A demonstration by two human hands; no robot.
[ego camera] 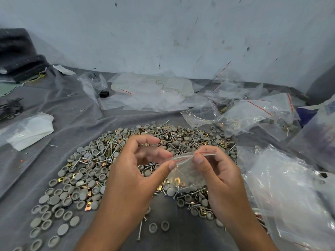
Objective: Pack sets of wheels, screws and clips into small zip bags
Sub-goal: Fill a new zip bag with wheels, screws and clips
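A small clear zip bag (pixel 186 173) with a red line along its top hangs between my hands above the pile. Brass clips and screws show through it. My left hand (pixel 134 171) pinches the bag's top edge at its left end with thumb and fingers. My right hand (pixel 215 171) pinches the same red-lined edge further right. Beneath them, a wide heap of grey round wheels (pixel 76 189), silver screws (pixel 140 230) and brass clips (pixel 87 208) covers the grey cloth.
Empty zip bags (pixel 150 91) lie spread at the back by the wall. Filled and loose bags (pixel 252 115) pile up at the right, with a large clear bag (pixel 290 192) close to my right wrist. White plastic (pixel 30 131) lies at left.
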